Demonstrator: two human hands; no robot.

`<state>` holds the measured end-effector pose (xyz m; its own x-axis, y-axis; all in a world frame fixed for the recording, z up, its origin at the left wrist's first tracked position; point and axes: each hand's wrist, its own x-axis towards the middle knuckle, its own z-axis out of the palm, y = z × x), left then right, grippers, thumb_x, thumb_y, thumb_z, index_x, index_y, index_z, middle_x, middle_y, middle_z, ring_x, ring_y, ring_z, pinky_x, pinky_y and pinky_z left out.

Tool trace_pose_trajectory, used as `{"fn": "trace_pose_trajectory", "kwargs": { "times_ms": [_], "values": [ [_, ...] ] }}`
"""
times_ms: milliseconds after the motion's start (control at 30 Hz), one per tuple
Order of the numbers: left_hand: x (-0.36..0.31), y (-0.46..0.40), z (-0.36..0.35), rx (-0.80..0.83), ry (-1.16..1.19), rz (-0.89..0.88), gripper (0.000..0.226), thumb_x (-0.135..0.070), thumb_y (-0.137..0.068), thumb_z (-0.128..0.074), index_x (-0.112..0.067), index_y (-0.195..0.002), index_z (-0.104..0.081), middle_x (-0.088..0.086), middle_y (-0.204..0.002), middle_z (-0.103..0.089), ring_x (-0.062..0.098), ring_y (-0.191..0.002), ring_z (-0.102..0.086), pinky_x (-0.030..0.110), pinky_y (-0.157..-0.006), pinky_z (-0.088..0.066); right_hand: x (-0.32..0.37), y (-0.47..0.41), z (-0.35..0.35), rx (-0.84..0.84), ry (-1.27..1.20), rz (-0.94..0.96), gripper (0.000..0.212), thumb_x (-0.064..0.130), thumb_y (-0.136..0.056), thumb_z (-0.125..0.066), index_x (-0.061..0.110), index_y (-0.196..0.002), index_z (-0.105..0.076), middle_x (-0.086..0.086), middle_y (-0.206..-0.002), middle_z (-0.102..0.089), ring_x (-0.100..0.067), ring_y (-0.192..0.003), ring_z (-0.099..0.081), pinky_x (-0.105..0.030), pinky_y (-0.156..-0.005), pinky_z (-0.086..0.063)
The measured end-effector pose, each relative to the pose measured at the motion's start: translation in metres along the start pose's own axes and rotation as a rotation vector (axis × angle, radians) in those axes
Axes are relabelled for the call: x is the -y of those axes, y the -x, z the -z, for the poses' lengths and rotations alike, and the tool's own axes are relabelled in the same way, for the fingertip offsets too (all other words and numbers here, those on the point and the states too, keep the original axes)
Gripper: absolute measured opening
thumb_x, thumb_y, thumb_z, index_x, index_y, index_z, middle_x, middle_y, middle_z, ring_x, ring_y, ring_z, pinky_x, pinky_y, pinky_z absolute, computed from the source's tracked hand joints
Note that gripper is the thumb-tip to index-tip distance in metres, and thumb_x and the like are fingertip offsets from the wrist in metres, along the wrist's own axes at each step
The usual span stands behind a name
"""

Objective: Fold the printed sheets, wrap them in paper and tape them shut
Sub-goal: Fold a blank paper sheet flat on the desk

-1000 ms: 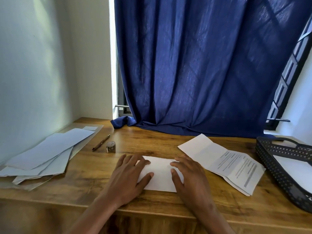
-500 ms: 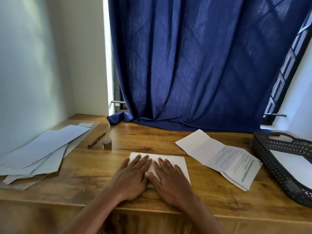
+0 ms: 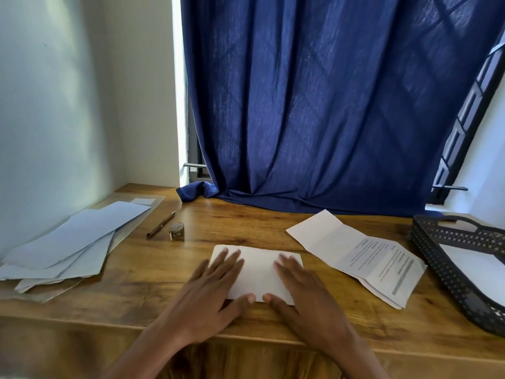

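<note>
Small white folded paper rectangle (image 3: pixel 258 272), blank side up, pressed flat near the front edge of the wooden table (image 3: pixel 246 225), left hand (image 3: pixel 210 294) and right hand (image 3: pixel 300 291) laid open-fingered on it, nothing gripped

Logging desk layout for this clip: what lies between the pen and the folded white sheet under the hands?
In the head view, a small tape roll stands between the pen and the folded sheet; otherwise bare wooden desk.

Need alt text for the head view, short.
Left hand and right hand press flat on a folded white paper on a wooden desk; a creased printed sheet lies right of it, before a blue curtain.
</note>
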<state>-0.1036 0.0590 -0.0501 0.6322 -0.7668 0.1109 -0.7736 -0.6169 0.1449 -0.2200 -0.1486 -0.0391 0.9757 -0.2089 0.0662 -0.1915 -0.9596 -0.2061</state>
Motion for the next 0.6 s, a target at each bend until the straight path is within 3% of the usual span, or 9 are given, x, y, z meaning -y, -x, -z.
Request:
{"fn": "trace_pose_trajectory", "kwargs": {
  "times_ms": [133, 233, 333, 467, 600],
  "values": [
    [0.0, 0.021, 0.003, 0.054, -0.038, -0.106, 0.089, -0.09, -0.088, -0.006, -0.04, -0.162, 0.002, -0.022, -0.167, 0.009, -0.005, -0.152, 0.015, 0.028, -0.126, 0.011, -0.003, 0.023, 0.0, 0.148, 0.001, 0.113, 0.092, 0.091, -0.079, -0.017, 0.046, -0.158, -0.007, 0.033, -0.162, 0.003, 0.007, -0.149, 0.008, -0.029, -0.124, 0.004],
    [0.0, 0.035, 0.002, 0.04, -0.053, -0.145, 0.091, -0.095, -0.084, -0.011, -0.046, -0.161, -0.002, -0.031, -0.164, 0.008, -0.008, -0.151, 0.013, 0.026, -0.126, 0.011, -0.011, 0.038, -0.001, 0.106, 0.005, 0.185, 0.088, 0.091, -0.08, -0.038, 0.053, -0.155, -0.013, 0.04, -0.156, 0.002, 0.013, -0.145, 0.009, -0.022, -0.12, 0.006],
    [0.005, 0.046, 0.0, -0.006, 0.027, -0.169, 0.079, -0.092, -0.087, -0.025, -0.055, -0.157, -0.018, -0.042, -0.159, -0.006, -0.018, -0.147, 0.009, 0.02, -0.124, 0.009, -0.024, 0.048, -0.004, 0.018, -0.091, 0.26, 0.07, 0.076, -0.082, -0.056, 0.058, -0.146, -0.035, 0.042, -0.154, -0.02, 0.018, -0.144, -0.003, -0.019, -0.122, -0.006],
    [0.015, 0.053, 0.001, -0.072, 0.208, -0.158, 0.062, -0.081, -0.087, -0.05, -0.06, -0.145, -0.041, -0.048, -0.144, -0.032, -0.026, -0.14, -0.012, 0.016, -0.123, -0.013, -0.032, 0.047, -0.001, -0.011, -0.279, 0.265, 0.053, 0.059, -0.081, -0.073, 0.058, -0.131, -0.055, 0.048, -0.14, -0.039, 0.019, -0.139, -0.024, -0.019, -0.117, -0.022],
    [0.019, 0.049, 0.014, -0.159, 0.418, -0.101, 0.049, -0.065, -0.086, -0.068, -0.06, -0.132, -0.054, -0.046, -0.127, -0.056, -0.019, -0.125, -0.047, 0.021, -0.109, -0.04, -0.031, 0.042, 0.009, 0.012, -0.489, 0.196, 0.041, 0.047, -0.08, -0.08, 0.053, -0.119, -0.067, 0.044, -0.126, -0.055, 0.016, -0.126, -0.045, -0.016, -0.104, -0.043]
  ]
}}
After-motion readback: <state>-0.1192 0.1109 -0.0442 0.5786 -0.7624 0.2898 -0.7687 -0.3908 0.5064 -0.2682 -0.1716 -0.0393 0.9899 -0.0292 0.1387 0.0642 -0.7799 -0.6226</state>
